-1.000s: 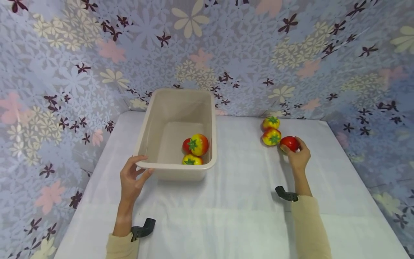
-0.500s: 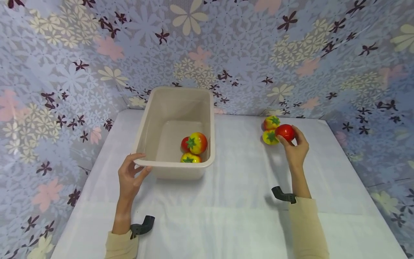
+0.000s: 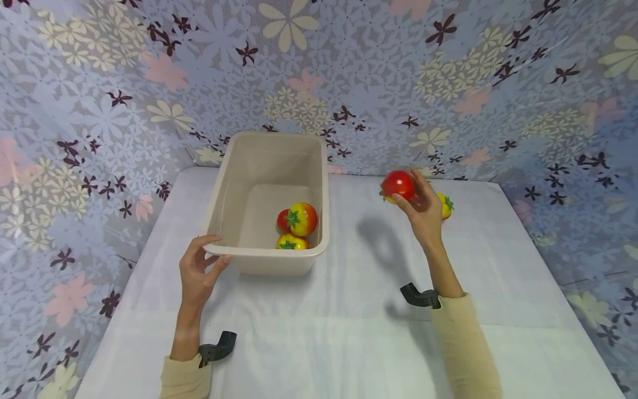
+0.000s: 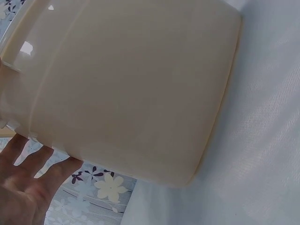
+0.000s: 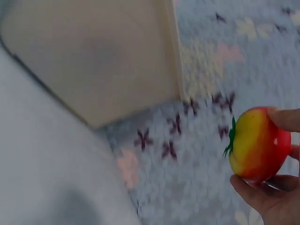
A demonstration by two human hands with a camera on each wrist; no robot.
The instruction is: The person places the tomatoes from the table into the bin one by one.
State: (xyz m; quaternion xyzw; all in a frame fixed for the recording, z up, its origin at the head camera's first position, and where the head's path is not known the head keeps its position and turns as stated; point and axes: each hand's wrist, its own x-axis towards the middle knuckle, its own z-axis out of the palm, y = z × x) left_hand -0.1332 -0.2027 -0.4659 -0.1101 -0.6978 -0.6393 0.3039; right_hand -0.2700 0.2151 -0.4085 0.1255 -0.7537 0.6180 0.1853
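Observation:
My right hand (image 3: 426, 216) holds a tomato (image 3: 399, 185) up above the table, right of the beige plastic bin (image 3: 269, 253). In the right wrist view, fingers and thumb wrap the tomato (image 5: 258, 145), whose yellow side and green leafy top face left. My left hand (image 3: 196, 274) grips the bin's near-left corner, fingers over the rim and thumb against the front. Inside the bin, at its near right, lie a red-and-yellow tomato (image 3: 304, 219), a red one (image 3: 283, 220) and a yellow one (image 3: 289, 242). Another yellow tomato (image 3: 446, 206) shows on the table behind my right hand.
A white cloth covers the table (image 3: 349, 332). Flower-patterned fabric (image 3: 369, 83) rises behind it and along both sides. Each wrist carries a black camera mount, the right one (image 3: 420, 296) hanging over the cloth.
My right hand has lifted the red tomato off the table beside the other tomatoes and carried it left toward the bin. My left hand keeps its grip on the rim.

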